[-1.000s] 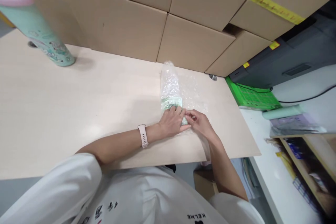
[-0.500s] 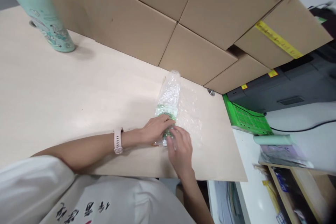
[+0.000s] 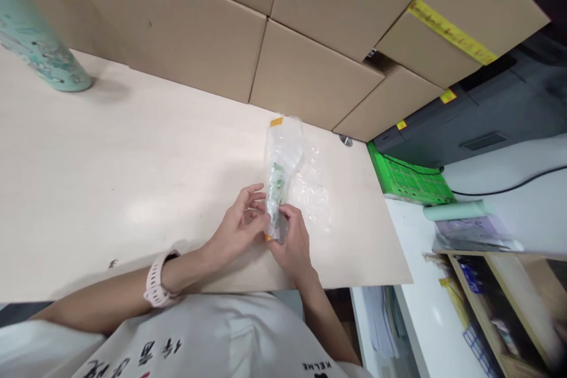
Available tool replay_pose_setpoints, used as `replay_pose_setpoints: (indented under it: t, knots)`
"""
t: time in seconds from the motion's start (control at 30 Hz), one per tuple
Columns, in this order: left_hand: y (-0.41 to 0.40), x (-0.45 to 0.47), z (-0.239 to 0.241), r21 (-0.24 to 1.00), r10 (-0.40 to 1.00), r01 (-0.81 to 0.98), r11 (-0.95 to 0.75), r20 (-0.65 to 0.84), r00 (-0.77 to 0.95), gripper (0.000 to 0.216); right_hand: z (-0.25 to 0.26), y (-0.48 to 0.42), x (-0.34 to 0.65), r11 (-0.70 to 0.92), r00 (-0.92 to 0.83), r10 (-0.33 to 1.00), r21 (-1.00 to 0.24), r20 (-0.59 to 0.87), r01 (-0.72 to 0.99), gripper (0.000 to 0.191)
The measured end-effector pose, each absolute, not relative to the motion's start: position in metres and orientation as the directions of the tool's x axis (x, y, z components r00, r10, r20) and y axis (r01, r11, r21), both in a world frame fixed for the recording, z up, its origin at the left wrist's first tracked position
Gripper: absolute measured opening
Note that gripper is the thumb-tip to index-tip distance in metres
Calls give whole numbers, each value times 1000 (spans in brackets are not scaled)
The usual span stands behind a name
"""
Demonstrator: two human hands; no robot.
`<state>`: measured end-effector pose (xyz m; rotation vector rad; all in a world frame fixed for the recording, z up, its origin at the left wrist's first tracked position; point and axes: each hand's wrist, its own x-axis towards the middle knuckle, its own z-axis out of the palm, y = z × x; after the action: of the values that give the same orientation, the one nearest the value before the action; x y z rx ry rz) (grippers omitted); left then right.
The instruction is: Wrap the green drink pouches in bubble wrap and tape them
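Observation:
A narrow packet wrapped in clear bubble wrap (image 3: 277, 189) lies on the table, with green print showing through it and orange patches at its far and near ends. My right hand (image 3: 292, 242) pinches the near right side of the wrap between thumb and fingers. At the left edge, my left hand (image 3: 241, 221) has its thumb against the wrap and its fingers apart, partly curled beside it. What is inside the wrapping cannot be made out. A loose flat piece of bubble wrap (image 3: 314, 189) extends to the right of the packet.
Stacked cardboard boxes (image 3: 195, 29) line the table's back. A mint-green tumbler (image 3: 57, 65) stands at far left. On the right are a grey machine (image 3: 482, 112), a green plastic basket (image 3: 407, 177) and a shelf unit (image 3: 482, 301) beyond the pale table's (image 3: 155, 171) edge.
The left hand has moved off the packet's top to its left edge, and its fingers have spread. The packet looks narrower and turned, with orange ends now showing. The view has shifted slightly.

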<state>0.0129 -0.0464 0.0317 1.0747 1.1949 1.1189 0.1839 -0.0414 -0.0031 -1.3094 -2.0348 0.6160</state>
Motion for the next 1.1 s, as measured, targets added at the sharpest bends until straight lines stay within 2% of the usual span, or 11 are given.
replay_pose_setpoints:
  t: [0.07, 0.13, 0.23, 0.33, 0.4, 0.5, 0.63, 0.77, 0.93, 1.0, 1.1]
  knots:
    - [-50, 20, 30, 996, 991, 81, -36, 25, 130, 51, -1, -41, 190, 288, -232, 954, -795, 190, 534, 40]
    - [-48, 26, 26, 920, 945, 286, -269, 194, 265, 56, 0, -40, 198, 155, -180, 980, -888, 84, 432, 36]
    - [-34, 40, 15, 627, 819, 543, -559, 315, 479, 60, -4, -39, 210, -30, -94, 994, -960, -59, 278, 39]
    - [-16, 56, 3, 369, 728, 631, -682, 273, 628, 62, -12, -37, 222, -119, -45, 991, -976, -129, 182, 47]
    - [-6, 64, -5, 282, 689, 630, -723, 243, 683, 63, -14, -35, 230, -136, -27, 989, -967, -145, 213, 47]
    - [2, 71, -10, 224, 679, 641, -734, 212, 703, 64, -9, -32, 244, -109, 32, 994, -877, -107, 468, 42]
    - [7, 76, -6, 206, 689, 658, -724, 165, 706, 62, -3, -25, 263, -45, 114, 991, -625, 71, 780, 42]
    - [2, 81, -2, 237, 698, 660, -713, 151, 700, 67, -6, -22, 271, 31, 98, 977, -580, 190, 814, 54]
    - [-28, 65, 0, 335, 696, 624, -706, 162, 700, 74, -9, -37, 255, 253, -152, 963, -537, 225, 805, 38]
    - [-32, 52, 11, 406, 679, 580, -706, 156, 717, 64, -10, -46, 247, 284, -187, 955, -533, 229, 797, 34]
    - [-3, 30, 43, 574, 676, 483, -661, 175, 716, 30, -10, -54, 238, 301, -183, 947, -537, 262, 788, 31]
